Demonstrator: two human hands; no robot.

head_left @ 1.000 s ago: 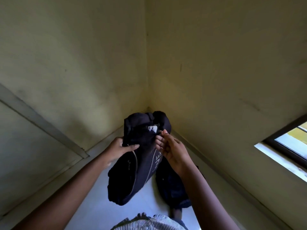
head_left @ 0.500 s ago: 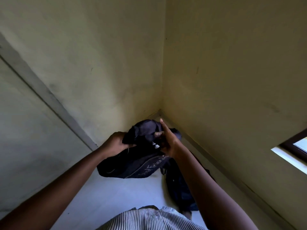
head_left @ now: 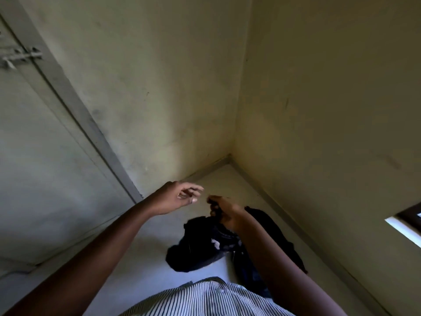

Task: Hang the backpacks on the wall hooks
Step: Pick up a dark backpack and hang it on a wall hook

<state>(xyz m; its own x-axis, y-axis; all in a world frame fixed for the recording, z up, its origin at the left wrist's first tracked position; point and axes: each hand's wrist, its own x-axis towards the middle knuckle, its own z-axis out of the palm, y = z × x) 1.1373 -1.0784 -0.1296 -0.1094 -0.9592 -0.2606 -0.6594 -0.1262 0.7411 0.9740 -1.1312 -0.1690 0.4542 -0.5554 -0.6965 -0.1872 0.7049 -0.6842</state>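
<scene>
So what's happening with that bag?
A person holds a dark backpack by its top with the right hand, in the corner of a room. The left hand is open in the air and holds nothing. A second backpack lies on the floor by the wall. No hook shows in this picture, so neither bag is hung up yet.

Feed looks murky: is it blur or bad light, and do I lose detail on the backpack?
Head view: dim, brightest at the window at right; fingers of the left hand smear with motion blur; the backpack in the right hand is a near-black mass, seams lost; the wide lens tilts the walls.
</scene>
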